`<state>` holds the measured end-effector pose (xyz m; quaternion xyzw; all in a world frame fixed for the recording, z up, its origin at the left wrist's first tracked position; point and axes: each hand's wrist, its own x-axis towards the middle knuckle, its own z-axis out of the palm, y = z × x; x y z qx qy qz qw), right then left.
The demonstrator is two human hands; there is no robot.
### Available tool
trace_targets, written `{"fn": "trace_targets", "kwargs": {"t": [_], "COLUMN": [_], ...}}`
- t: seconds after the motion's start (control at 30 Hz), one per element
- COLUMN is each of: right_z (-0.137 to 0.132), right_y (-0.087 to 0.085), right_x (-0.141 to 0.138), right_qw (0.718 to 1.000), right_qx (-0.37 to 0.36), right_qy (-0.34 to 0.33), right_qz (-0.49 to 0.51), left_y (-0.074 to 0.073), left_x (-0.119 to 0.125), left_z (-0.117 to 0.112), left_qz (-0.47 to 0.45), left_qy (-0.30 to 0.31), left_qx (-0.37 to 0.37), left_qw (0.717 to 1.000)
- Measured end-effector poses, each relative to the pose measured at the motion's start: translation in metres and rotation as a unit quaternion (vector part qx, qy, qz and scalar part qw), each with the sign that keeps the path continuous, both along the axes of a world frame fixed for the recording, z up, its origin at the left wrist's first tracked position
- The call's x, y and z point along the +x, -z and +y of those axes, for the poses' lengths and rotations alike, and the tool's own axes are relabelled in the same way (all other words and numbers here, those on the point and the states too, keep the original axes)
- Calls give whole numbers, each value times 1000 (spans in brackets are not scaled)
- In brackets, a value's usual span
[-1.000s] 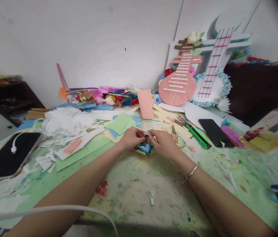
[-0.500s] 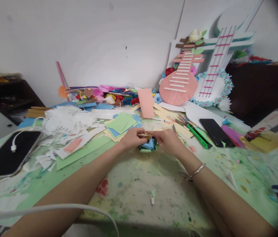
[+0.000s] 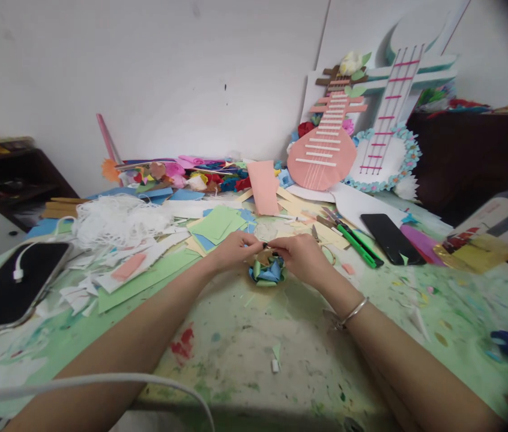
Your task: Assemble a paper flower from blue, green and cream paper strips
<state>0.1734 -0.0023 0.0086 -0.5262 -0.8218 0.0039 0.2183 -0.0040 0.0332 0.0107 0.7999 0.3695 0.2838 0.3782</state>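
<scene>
My left hand (image 3: 235, 252) and my right hand (image 3: 302, 257) meet over the middle of the table, fingertips nearly touching. Both are closed in a pinch. A small dark bit shows between the fingertips, too small to name. Just below them sits a small curled paper flower (image 3: 266, 273) of blue and green strips, with a brownish part at its far side. The fingers of my right hand partly cover its right edge. Behind my right hand lie scissors (image 3: 331, 254), largely hidden. A silver bracelet circles my right wrist.
Paper sheets (image 3: 218, 223) and tangled white string (image 3: 116, 223) lie behind and left. A phone (image 3: 15, 285) with a white cable is at left; another phone (image 3: 387, 239) and a green cutter knife (image 3: 359, 247) are at right. Paper lutes (image 3: 323, 157) lean on the wall.
A pale thin strip seen between my fingers is no longer visible there. My fingertips have come up off the paper flower, so more of it shows. The view has shifted slightly.
</scene>
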Motion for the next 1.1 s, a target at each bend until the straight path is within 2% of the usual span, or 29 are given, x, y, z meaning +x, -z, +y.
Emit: {"fn": "trace_targets", "kwargs": {"t": [0.1,0.23,0.47,0.57,0.67,0.77,0.83,0.9,1.03,1.1], "right_z": [1,2,-3,-5,-3,1,2,2,-4,-6], "right_y": [4,8,7,8,10,12,11,9,3,-1], "right_x": [-1,-3,-11,-12,-9,-5,-4,-4,-5,-6], "right_qw": [1000,999,996,996,997,999,1000,1000,1000,999], "right_qx": [5,23,44,44,44,33,20,10,-3,-14], "right_qy": [29,36,69,74,69,34,8,-7,-10,-1], "right_qz": [-1,-18,-35,-22,-4,13,10,3,-18,-38], "left_y": [-1,1,1,2,5,11,14,15,13,13], "left_x": [-1,-4,-9,-7,-2,5,8,8,4,3], "left_z": [-3,-1,3,4,5,6,6,6,5,5], "left_qz": [-31,-58,-58,-29,39,123,170,183,127,117], "left_qy": [1,-3,20,20,20,10,6,3,1,-6], "left_qx": [-85,-211,-241,-188,-7,190,249,245,136,104], "left_qw": [996,976,969,981,999,974,953,952,983,988]}}
